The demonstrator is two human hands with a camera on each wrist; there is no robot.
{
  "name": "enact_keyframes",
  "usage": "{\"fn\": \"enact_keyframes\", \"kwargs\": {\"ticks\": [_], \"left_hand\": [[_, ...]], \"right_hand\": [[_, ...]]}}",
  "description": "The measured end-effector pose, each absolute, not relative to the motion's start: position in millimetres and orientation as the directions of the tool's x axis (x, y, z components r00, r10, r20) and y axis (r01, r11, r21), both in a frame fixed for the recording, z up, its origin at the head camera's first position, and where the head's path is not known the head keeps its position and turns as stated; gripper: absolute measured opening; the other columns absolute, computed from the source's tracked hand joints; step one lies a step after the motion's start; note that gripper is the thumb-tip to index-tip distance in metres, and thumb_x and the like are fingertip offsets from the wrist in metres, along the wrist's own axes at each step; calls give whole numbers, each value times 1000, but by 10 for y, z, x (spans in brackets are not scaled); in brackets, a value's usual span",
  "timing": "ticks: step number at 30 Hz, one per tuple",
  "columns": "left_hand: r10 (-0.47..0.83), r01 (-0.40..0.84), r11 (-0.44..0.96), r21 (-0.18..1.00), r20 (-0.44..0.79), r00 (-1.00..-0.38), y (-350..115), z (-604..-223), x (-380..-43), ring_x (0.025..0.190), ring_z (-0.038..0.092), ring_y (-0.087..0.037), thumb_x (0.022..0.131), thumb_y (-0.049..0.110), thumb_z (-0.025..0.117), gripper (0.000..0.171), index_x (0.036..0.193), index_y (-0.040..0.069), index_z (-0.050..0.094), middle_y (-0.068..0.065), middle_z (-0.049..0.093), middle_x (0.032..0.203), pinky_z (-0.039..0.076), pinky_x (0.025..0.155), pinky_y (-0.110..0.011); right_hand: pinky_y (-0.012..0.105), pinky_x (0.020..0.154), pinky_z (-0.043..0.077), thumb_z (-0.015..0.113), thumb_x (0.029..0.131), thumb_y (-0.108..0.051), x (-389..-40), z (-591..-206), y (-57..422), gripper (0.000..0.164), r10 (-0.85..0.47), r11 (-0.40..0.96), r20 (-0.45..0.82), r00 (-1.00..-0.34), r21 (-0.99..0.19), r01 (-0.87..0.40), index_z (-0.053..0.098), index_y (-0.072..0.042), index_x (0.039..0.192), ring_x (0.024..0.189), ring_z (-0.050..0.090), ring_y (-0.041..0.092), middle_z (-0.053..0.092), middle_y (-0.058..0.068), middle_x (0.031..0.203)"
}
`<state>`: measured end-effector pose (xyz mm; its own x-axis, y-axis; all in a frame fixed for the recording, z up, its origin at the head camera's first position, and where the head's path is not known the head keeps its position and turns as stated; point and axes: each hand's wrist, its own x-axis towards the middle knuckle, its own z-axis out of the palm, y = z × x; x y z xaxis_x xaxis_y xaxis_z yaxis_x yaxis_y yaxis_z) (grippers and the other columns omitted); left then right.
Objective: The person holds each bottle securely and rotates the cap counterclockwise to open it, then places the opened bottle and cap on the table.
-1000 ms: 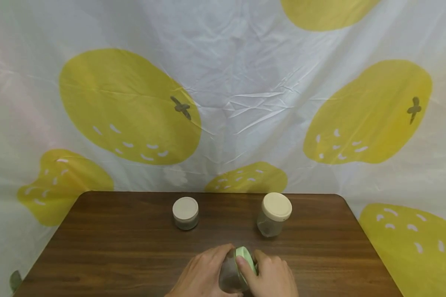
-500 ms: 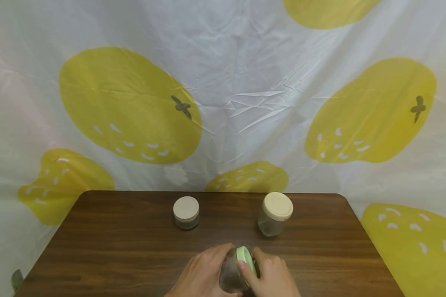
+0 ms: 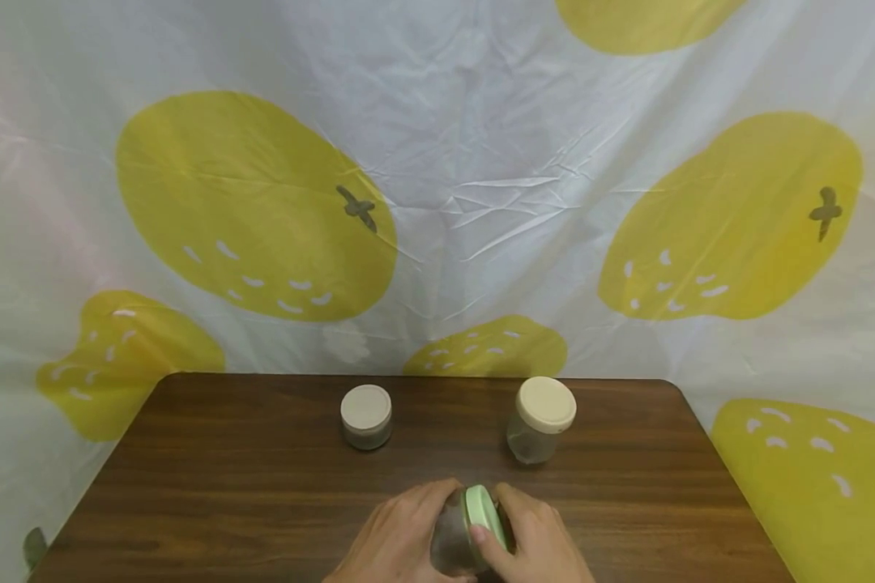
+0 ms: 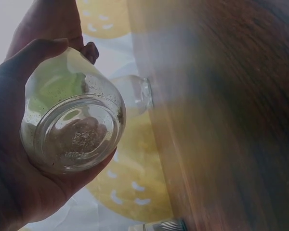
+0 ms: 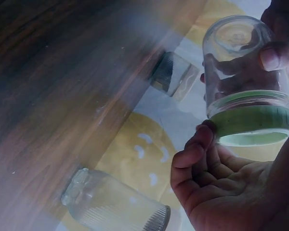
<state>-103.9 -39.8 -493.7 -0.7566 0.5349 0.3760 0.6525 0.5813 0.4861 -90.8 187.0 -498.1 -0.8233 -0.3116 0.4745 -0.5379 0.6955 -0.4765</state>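
Note:
My left hand (image 3: pixel 401 534) grips a clear glass jar (image 3: pixel 452 542), held tilted on its side close over the table, its mouth toward the right. A light green lid (image 3: pixel 484 512) sits across that mouth. With thumb and fingers my right hand (image 3: pixel 535 538) holds the lid by its rim. The round glass base (image 4: pixel 82 139) faces the camera in the left wrist view, with my left thumb and fingers wrapped about the body. From the right wrist, the green lid (image 5: pixel 253 122) shows at the jar's threaded neck, fingertips at its edge and the palm below.
On the brown wooden table (image 3: pixel 262 486) stand two more lidded glass jars. A short jar with a white lid (image 3: pixel 366 417) is at the back left. A taller jar with a cream lid (image 3: pixel 538 421) stands back right, just beyond my hands. A lemon-print curtain (image 3: pixel 481 243) hangs behind.
My right hand has turned a little at the lid: its thumb has slid lower along the rim and the fingers have shifted. The left hand and jar stay nearly in place.

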Motion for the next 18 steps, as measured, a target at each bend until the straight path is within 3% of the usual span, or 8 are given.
{"fn": "enact_keyframes", "kwargs": {"ticks": [7,18], "left_hand": [[530,648,569,506,377,-760,-403,-4935,-1032,94,67,-5,66,49,93,80,132,19,60,6,73,112,58,77,-24],[518,648,578,496,391,-761,-414,-4934,-1018,93,66,-2,64,48,95,81,132,20,60,9,72,111,57,77,-23]], "right_hand": [[13,66,44,76,88,-34,-912,-5016,1894,25,-336,685,519,-786,-437,-582,67,-19,106,77,52,-8,59,-20,90],[16,71,50,74,91,-35,-904,-5019,1899,31,-360,649,513,-779,-462,-604,68,-17,116,86,56,-7,65,-16,101]]}}
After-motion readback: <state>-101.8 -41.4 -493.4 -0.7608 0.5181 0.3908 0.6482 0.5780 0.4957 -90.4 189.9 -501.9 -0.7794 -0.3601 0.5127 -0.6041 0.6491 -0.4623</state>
